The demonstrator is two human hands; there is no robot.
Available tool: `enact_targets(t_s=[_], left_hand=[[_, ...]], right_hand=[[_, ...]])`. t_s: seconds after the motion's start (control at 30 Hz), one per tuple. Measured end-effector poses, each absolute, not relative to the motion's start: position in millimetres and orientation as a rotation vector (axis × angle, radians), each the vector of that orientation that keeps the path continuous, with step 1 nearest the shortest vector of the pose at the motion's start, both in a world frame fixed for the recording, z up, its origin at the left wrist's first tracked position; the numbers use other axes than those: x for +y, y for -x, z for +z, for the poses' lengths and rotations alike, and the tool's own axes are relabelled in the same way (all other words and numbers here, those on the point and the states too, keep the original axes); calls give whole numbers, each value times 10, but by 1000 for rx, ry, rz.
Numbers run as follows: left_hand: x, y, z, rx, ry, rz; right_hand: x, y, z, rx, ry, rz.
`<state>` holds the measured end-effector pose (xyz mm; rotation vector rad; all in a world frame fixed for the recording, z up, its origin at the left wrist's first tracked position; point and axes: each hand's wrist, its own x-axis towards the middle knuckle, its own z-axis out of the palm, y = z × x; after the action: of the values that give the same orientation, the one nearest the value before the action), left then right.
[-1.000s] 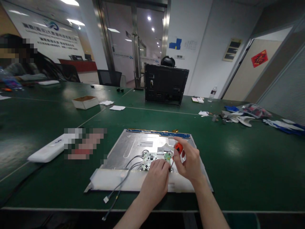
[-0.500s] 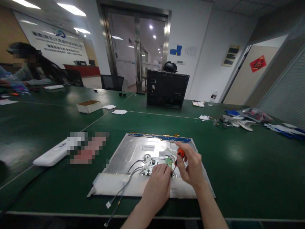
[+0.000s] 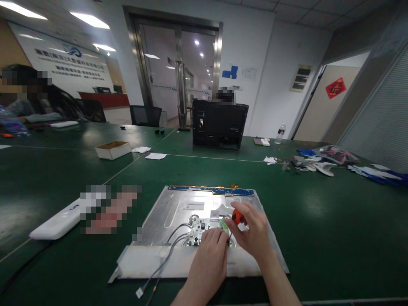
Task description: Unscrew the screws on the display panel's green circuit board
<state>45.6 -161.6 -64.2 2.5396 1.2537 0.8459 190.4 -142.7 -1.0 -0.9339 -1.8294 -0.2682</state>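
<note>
A metal display panel (image 3: pixel 178 208) lies back side up on the green table. My left hand (image 3: pixel 214 246) rests on the lower right part of a small circuit board (image 3: pixel 199 225) on that panel, its fingers together and curled over the board. Between the thumb and fingers of my right hand (image 3: pixel 255 231) is a screwdriver (image 3: pixel 237 216) with a red and black handle. Its thin shaft slants down to the board's right corner by my left fingertips; the tip is hidden. Grey cables (image 3: pixel 174 242) run from the board's left side over a whitish strip (image 3: pixel 149 259) along the near edge.
A white elongated device (image 3: pixel 63 219) lies on the left, beside a blurred-out reddish patch. Farther back are an open box (image 3: pixel 114 150), a black monitor housing (image 3: pixel 219 124) and a bottle (image 3: pixel 280 134). Plastic bags and parts (image 3: pixel 334 154) lie at right. A person (image 3: pixel 28 95) sits far left.
The camera view has tilted up slightly and turned right. My right thumb has shifted left around the screwdriver handle. My left hand keeps its place on the board.
</note>
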Motion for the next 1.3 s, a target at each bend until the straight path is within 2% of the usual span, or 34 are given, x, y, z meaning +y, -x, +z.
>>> enact_targets(t_s=[0.2, 1.3], left_hand=[[-1615, -455, -633, 1244, -2534, 832], [-1631, -468, -582, 1284, -2566, 797]], right_hand=[[-1478, -1894, 27, -1865, 908, -149], [-1456, -1850, 18, -1835, 916, -215]])
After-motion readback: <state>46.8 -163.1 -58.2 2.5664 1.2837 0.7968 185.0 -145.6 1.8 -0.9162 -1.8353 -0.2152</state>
